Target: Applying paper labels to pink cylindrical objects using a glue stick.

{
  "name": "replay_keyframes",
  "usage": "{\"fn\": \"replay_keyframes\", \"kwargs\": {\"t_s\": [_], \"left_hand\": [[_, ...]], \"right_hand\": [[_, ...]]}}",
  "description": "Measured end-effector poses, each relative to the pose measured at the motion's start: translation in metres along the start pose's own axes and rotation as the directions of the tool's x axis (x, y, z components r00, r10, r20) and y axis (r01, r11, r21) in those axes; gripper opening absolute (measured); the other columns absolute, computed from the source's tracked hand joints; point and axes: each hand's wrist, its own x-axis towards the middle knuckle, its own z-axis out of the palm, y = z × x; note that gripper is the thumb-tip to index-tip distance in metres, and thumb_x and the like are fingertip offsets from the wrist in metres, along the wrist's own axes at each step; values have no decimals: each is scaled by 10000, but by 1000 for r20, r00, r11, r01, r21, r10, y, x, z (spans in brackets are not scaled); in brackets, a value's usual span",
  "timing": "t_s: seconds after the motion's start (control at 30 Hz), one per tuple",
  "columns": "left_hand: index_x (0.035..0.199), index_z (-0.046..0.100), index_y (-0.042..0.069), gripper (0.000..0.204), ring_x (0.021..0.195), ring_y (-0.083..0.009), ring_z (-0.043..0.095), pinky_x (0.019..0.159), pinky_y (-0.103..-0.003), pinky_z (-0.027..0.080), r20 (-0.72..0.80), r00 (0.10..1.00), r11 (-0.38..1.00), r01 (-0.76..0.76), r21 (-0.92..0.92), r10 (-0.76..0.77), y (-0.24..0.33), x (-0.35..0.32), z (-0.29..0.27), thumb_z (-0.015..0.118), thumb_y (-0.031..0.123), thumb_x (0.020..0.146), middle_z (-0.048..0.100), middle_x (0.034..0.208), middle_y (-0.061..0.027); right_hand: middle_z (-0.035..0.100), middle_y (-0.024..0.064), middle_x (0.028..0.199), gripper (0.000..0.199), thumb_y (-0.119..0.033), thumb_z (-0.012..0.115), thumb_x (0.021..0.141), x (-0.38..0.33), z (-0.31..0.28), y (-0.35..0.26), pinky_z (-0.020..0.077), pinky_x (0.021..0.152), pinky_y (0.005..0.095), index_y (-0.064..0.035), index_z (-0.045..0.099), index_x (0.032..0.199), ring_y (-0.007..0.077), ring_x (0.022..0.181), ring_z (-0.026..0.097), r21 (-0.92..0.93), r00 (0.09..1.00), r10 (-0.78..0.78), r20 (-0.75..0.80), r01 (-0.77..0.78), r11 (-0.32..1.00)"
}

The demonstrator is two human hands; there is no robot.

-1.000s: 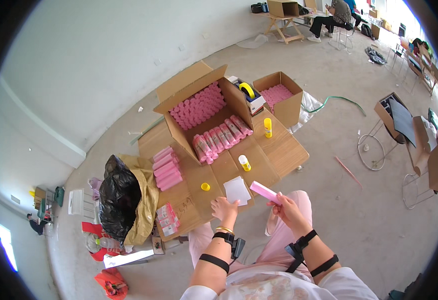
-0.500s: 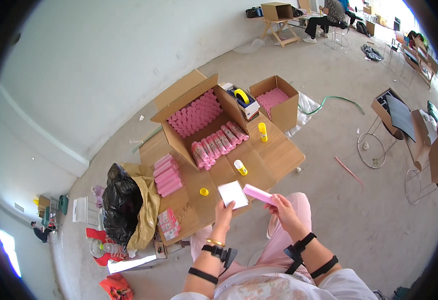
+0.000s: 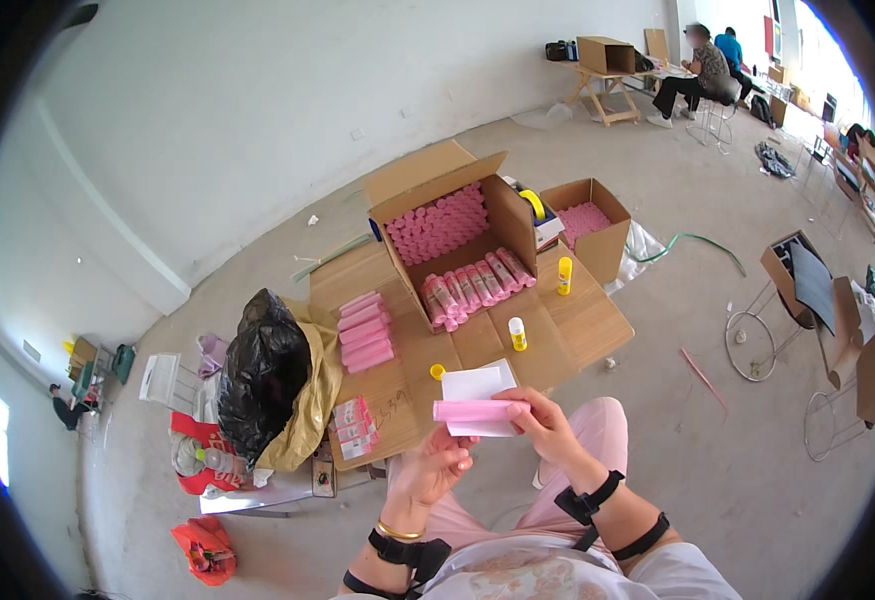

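the pink roll [image 3: 476, 411] is held up over the near edge of the surface [image 3: 598, 322], in front of the lap. its r. end is gripped by the r. hand [image 3: 548, 428], w/ thumb & fingers pinched on it. from those fingers the roll runs out to the l., long axis approx. level, side to side, free end pointed l. the r. hand is nearer, being on it; the l. hand [image 3: 432, 472] is placed just below the free end, fingers part-curled. whether anything's pinched by the l. fingers can't be told, as the tips are partly hidden.

white paper [image 3: 478, 382] is seen on both sides of the roll, beyond it & below it; whether that's one sheet or several can't be made out.

a bit farther, a yellow cap [image 3: 438, 371] is left on the surface, w/ pink labels [image 3: 356, 428] to its l. & a white-topped glue stick [image 3: 518, 336] to its r. bare rolls [image 3: 365, 333] are stacked farther l., near the black bag [image 3: 263, 370]. beyond, wrapped rolls [image 3: 473, 288] are lined up at the mouth of the big carton [image 3: 514, 222], w/ a yellow glue stick [image 3: 565, 276] stood to the r. at the far r., co-workers [image 3: 710, 70] are seated.
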Motion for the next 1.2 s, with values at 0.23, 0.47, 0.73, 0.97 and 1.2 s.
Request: {"fn": "replay_keyframes", "kwargs": {"t_s": [0.23, 0.47, 0.73, 0.97, 1.2], "left_hand": [[1054, 580, 72, 231, 698, -85, 574, 486, -184, 408, -142, 935, 897, -257, 359, 325, -14, -23, -11, 657, 53, 837, 627, 884, -25], [1023, 616, 81, 180, 753, -85, 618, 475, -182, 431, -166, 855, 856, -440, 270, 492, -10, -38, -16, 652, 66, 847, 661, 909, -35], [1017, 619, 67, 176, 761, -107, 626, 498, -203, 452, -164, 849, 851, -452, 267, 502, -4, -50, -4, 654, 70, 845, 663, 905, -36], [943, 622, 88, 94, 673, -66, 579, 465, -187, 383, -246, 834, 869, -467, 163, 494, 2, -52, 5, 648, 92, 852, 638, 833, -9], [919, 614, 104, 68, 644, -51, 551, 470, -183, 356, -345, 818, 881, -468, 62, 459, 3, -48, 15, 643, 102, 858, 615, 799, 15]], "right_hand": [[551, -44, 848, 265, -222, 505, 962, -10, 49, -19, 347, 611, 185, -74, 614, 1152, 37, 695, 412, -2, 997, 10, 74, -10, 1000], [563, -48, 853, 286, -249, 482, 971, -14, 72, -31, 344, 594, 185, -75, 614, 1157, 38, 682, 412, 24, 986, 19, 163, -23, 999], [556, -49, 826, 311, -275, 458, 981, -16, 83, -37, 342, 590, 183, -84, 602, 1179, 37, 674, 409, -41, 980, 0, 201, 8, 999], [479, -16, 867, 321, -288, 442, 984, -8, 74, -43, 358, 649, 213, -91, 602, 1179, 73, 743, 407, -363, 871, -352, 343, 469, 805], [460, 6, 905, 288, -206, 523, 949, -10, 79, -48, 399, 693, 219, -33, 463, 1172, 81, 794, 465, 113, 966, -75, 248, 48, 992]]}}
